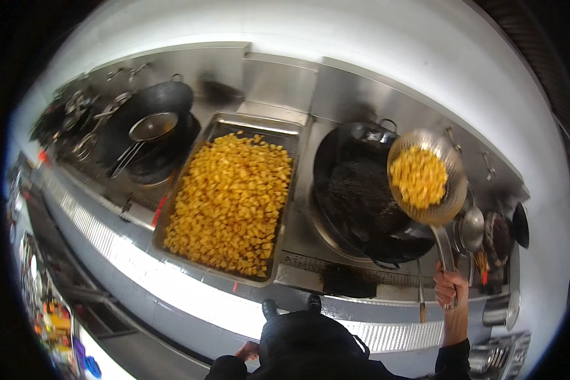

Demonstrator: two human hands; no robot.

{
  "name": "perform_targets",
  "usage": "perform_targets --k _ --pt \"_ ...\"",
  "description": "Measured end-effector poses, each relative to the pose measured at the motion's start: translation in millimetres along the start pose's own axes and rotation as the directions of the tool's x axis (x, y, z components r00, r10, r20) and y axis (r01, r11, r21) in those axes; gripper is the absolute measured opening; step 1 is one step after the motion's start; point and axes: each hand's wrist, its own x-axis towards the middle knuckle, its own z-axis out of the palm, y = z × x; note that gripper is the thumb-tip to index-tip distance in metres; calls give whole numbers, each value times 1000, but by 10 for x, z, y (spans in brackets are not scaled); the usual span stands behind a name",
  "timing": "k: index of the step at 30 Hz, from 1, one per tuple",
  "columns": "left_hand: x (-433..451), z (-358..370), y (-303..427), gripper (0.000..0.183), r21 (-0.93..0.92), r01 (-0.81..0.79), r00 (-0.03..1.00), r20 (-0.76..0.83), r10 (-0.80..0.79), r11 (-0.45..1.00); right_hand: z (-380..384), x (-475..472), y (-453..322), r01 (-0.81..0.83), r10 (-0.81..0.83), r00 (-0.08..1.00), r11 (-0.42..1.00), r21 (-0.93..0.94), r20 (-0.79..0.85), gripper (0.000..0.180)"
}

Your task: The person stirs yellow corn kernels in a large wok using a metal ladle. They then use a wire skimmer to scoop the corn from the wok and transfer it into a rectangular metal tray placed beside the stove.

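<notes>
My right hand [451, 287] grips the metal handle of a large perforated strainer ladle [449, 161]. A heap of yellow diced food [418, 178], apparently fried potato, lies in its bowl. The ladle hangs over the right rim of a black wok [361, 199], which stands on the burner with dark liquid in it. Left of the wok, a deep metal sheet tray [292, 142] holds a thick layer of similar golden cubes [232, 204]. My left hand [248, 350] hangs low beside my dark clothing; its fingers look curled, and whether anything is in them is hidden.
A second black wok [166, 97] stands at left with a handled fine strainer [154, 127] on it. Ladles [471, 228] and a round dark pot [497, 237] crowd the right end. A wooden-handled tool [422, 294] juts past the stove's front edge. Behind rises a steel backsplash [280, 80].
</notes>
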Motion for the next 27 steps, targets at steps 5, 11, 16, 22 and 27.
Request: perform_targets --k 5,11,16,22,27 --pt "-99 -280 -10 16 -383 200 980 98 -175 902 314 39 401 261 -252 964 954 -149 81 37" --pt "-115 -508 -76 35 -529 68 975 215 55 846 127 269 719 -49 62 993 991 128 -100 25" --pt "182 -210 -189 33 -581 -39 990 86 109 813 102 335 796 -273 267 961 892 359 68 22" --pt "320 -122 -345 34 -379 1 1000 -12 -6 925 199 147 257 -39 38 999 996 77 10 24" --pt "300 51 -220 34 -60 -123 975 -196 109 991 90 172 -133 144 -122 980 980 -136 159 31"
